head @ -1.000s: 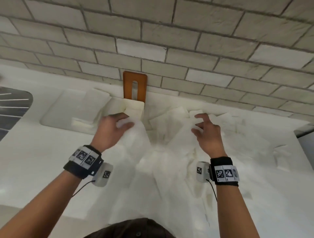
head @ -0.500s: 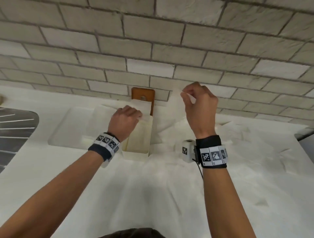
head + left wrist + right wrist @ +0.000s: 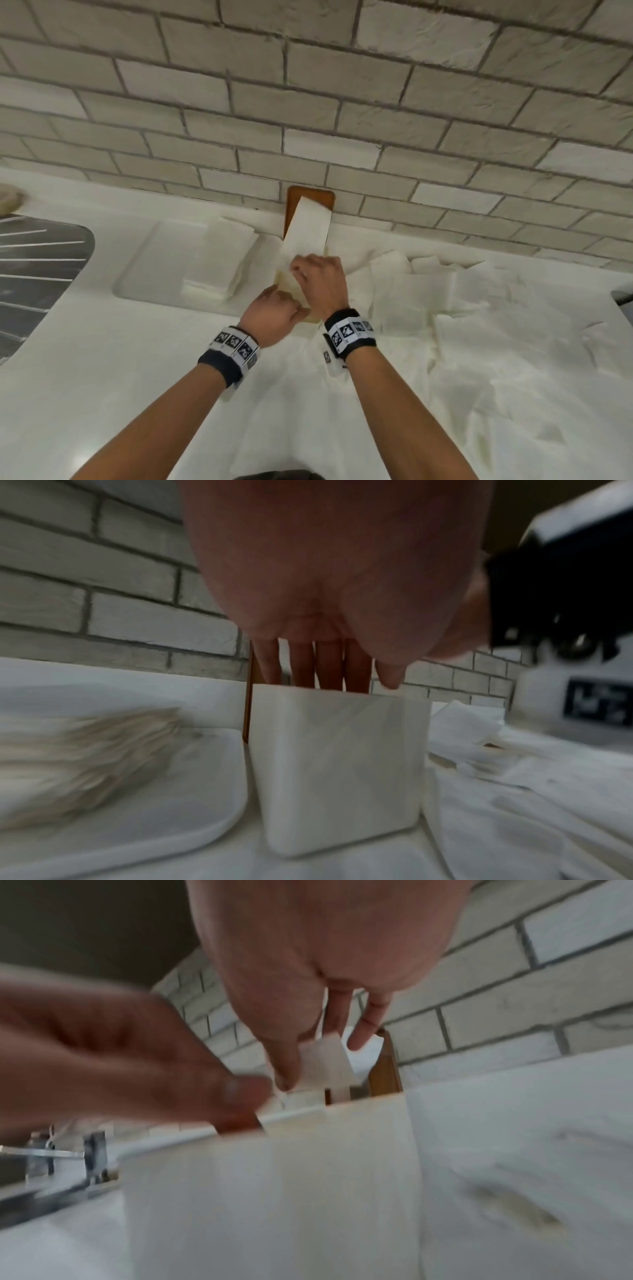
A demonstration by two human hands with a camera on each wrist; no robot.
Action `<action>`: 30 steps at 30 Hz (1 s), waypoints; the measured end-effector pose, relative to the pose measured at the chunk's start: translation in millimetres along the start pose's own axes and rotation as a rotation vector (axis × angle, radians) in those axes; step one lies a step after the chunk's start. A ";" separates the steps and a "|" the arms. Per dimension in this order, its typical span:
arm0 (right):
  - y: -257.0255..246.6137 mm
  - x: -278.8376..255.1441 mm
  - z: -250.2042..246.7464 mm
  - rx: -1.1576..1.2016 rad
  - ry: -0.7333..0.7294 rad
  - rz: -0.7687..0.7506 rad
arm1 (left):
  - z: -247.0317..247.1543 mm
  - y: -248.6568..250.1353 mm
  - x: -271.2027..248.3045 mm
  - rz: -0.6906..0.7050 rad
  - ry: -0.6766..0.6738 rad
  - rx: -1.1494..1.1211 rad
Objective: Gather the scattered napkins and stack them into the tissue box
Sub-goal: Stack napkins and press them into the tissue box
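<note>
The white open-topped tissue box point(image 3: 286, 286) stands at the wall in front of its upright wooden panel point(image 3: 310, 197). My right hand point(image 3: 318, 277) is over the box and pinches a white napkin point(image 3: 306, 233) by its lower end; the sheet stands up against the panel. The pinch on the napkin point(image 3: 325, 1058) shows in the right wrist view. My left hand point(image 3: 274, 308) is at the box's near rim. Its straight fingers point(image 3: 329, 666) reach down behind the front wall of the box point(image 3: 339, 764), and the thumb hovers at the rim. Several loose napkins point(image 3: 445, 308) cover the counter to the right.
A shallow white tray point(image 3: 147, 270) left of the box holds a stack of napkins point(image 3: 219, 260). Farther left is a ribbed metal drainboard point(image 3: 34, 274). The brick wall point(image 3: 342, 120) runs right behind the box. A dark edge point(image 3: 621, 294) ends the counter at the right.
My right hand has come down from near the wall with the napkin to the box's opening. My left hand has moved from the box's far side to its near rim.
</note>
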State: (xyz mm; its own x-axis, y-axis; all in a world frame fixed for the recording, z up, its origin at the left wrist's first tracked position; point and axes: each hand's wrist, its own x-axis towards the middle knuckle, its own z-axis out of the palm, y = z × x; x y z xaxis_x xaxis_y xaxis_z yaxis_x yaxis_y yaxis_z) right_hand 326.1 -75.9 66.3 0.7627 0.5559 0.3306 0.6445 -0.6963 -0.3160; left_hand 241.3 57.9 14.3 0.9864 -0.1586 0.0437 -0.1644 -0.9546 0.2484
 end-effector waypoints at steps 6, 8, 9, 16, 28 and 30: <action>-2.4 -28.6 32.5 -0.128 -0.326 0.058 | 9.2 -7.4 -63.4 0.026 0.334 -0.060; -6.8 -31.0 31.3 -0.133 -0.348 0.055 | 13.4 -5.6 -68.8 0.012 0.395 -0.080; -7.4 -31.5 31.4 -0.141 -0.364 0.057 | 15.8 -6.2 -68.9 0.005 0.409 -0.074; 6.8 -31.2 -5.9 0.195 -0.468 0.095 | 0.5 20.4 -68.3 -0.048 0.505 -0.106; 144.4 -188.1 -55.5 0.041 -0.648 0.606 | 48.8 111.2 -30.5 0.031 -0.150 -0.219; 141.9 -205.7 -52.1 0.095 -0.549 0.617 | 58.4 123.3 -20.6 -0.050 -0.271 -0.189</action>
State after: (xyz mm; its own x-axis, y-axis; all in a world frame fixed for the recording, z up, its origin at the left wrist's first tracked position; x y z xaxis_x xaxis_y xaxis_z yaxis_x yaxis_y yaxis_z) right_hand 257.9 -312.7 -0.3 0.8829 0.2466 -0.3996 0.0851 -0.9210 -0.3801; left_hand 200.8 -71.3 -12.4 0.9537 -0.1986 -0.2257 -0.0885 -0.9030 0.4204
